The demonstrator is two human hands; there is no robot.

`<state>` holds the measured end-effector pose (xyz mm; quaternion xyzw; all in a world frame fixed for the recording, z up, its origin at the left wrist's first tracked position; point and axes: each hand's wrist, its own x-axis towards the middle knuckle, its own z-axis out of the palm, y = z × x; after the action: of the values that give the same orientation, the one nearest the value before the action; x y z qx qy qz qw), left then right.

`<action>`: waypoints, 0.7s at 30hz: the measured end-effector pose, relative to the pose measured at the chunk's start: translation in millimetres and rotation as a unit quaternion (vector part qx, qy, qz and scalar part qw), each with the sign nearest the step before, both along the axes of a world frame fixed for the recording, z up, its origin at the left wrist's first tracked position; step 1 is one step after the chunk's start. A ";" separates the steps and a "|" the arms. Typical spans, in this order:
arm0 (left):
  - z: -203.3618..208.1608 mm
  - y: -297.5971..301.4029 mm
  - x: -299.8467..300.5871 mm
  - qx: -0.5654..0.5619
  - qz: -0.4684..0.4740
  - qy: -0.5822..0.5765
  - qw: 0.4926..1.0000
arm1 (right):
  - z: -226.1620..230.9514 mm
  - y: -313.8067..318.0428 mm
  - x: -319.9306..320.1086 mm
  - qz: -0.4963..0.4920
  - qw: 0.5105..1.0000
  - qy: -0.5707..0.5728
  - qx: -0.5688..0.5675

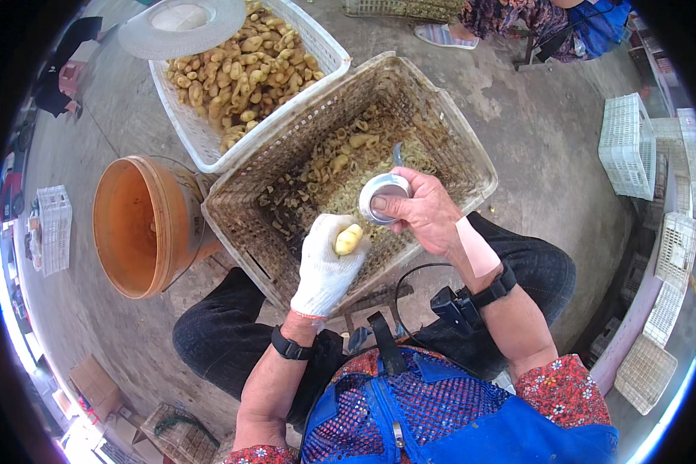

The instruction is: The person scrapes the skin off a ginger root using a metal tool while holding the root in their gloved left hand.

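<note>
In my gloved left hand [329,261], fingers closed, sits a pale yellow peeled tuber [349,239], one rounded end showing. My bare right hand [429,210] grips a round silver metal tool [384,197], thumb pressed on its face. A short curved blade [397,154] sticks out beyond my fingers; whether it joins the round part is hidden. The tool and tuber are apart. Both hands are over a dirty, pale plastic crate [472,147] with peelings [340,166] and some tuber pieces across its bottom.
A white crate [336,66] full of yellow-brown tubers [247,69] stands behind, a translucent round lid [182,17] over its corner. An orange bucket [131,224] is at left. Farther right is a pale green crate [628,143]; another person's foot [447,35] shows at the top.
</note>
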<state>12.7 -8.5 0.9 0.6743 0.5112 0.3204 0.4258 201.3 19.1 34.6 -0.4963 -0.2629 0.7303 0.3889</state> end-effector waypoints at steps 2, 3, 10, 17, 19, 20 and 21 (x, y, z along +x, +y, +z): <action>5.0 3.4 1.0 0.043 -0.019 0.049 0.998 | 0.4 -3.3 -1.5 0.020 1.000 -0.013 0.000; 7.3 4.9 2.2 0.065 -0.029 0.074 0.995 | -5.4 -5.2 -2.2 0.034 0.999 -0.002 0.035; 4.8 6.5 1.8 0.117 -0.025 0.092 0.989 | 2.3 -9.0 -8.7 0.108 0.985 -0.117 0.074; 2.6 7.3 -2.0 0.146 -0.018 0.078 0.986 | 6.0 -0.7 -4.2 -0.073 0.995 -0.067 0.008; 4.9 7.5 -3.1 0.163 -0.018 0.089 0.983 | 6.7 2.6 4.1 -0.090 0.994 -0.058 0.024; 7.3 7.4 -3.6 0.162 -0.024 0.103 0.981 | 10.8 2.3 4.1 -0.092 0.994 -0.059 0.018; 8.9 7.4 -3.9 0.161 -0.030 0.118 0.979 | 11.9 0.9 3.4 -0.031 0.995 -0.079 0.045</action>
<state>8.8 -1.1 9.8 0.7823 0.4791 0.3032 0.2579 204.7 20.0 46.5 -0.5420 -0.3099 0.6638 0.4118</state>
